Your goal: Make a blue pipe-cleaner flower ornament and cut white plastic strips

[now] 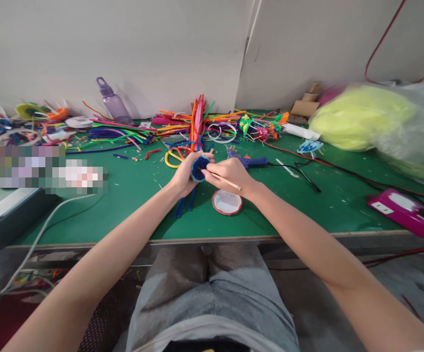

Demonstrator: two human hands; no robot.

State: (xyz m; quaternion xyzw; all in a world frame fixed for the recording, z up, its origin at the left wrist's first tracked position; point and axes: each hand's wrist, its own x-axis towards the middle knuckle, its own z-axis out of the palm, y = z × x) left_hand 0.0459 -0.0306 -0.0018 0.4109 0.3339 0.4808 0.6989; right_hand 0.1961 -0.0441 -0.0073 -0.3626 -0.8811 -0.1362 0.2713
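Over the green table, my left hand [184, 177] is wrapped round a small blue cup-shaped piece [198, 168], its hollow side facing me. My right hand [232, 175] pinches a thin wooden stick [226, 182] whose far end reaches into the blue hollow. Blue strips [185, 204] lie on the table below my left hand. Just under my right hand sits a round white lid with a red rim [227, 202]. A blue glue gun [254, 161] rests behind my right hand.
Colourful pipe cleaners [124, 132] and a purple bottle [116, 102] line the back of the green table [131, 215]. Finished flowers [259, 126] stand behind right. A magenta power strip [406, 210], cables and bagged yellow material [362, 115] are at the right; a blurred patch covers the left.
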